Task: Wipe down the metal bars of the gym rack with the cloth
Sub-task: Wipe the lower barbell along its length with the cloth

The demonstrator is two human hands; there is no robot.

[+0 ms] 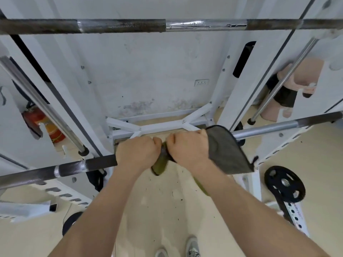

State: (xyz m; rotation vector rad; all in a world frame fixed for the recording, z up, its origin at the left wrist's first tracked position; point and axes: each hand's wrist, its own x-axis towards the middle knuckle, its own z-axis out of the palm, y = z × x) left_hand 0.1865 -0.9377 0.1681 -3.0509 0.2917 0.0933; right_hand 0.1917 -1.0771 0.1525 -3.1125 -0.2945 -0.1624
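Bar being worked: we see the lower bar [100, 162] crossing the view from lower left up to the right, with both hands on its middle stretch.
Cloth: the cloth [226, 151] is wrapped over the lower bar. A grey flap hangs off to the right of the right hand, and a green fold hangs down between and below the two hands.
Left hand: the left hand [136, 153] is a closed fist over the lower bar, just right of a dark bare stretch. We cannot tell whether cloth lies under the palm.
Right hand: the right hand [187, 147] has its fingers curled tight round the cloth and the bar beneath it, almost touching the left hand.
Room to the left: dark bar, then a bright ring, runs free to the frame edge.
Room to the right: bright metal past the grey flap, then a dark end section.
Above: the upper bar [122, 25] spans the frame, well apart from the hands.
Sides: the white rack [225, 86] uprights stand on both sides, each with a slanted chrome guide rod [42, 106] near it.
Below: the pale floor [161, 210] shows dark specks, with shoes [193, 246] at the bottom edge.
Lower right: a black weight plate [284, 183] sits beside the rack.
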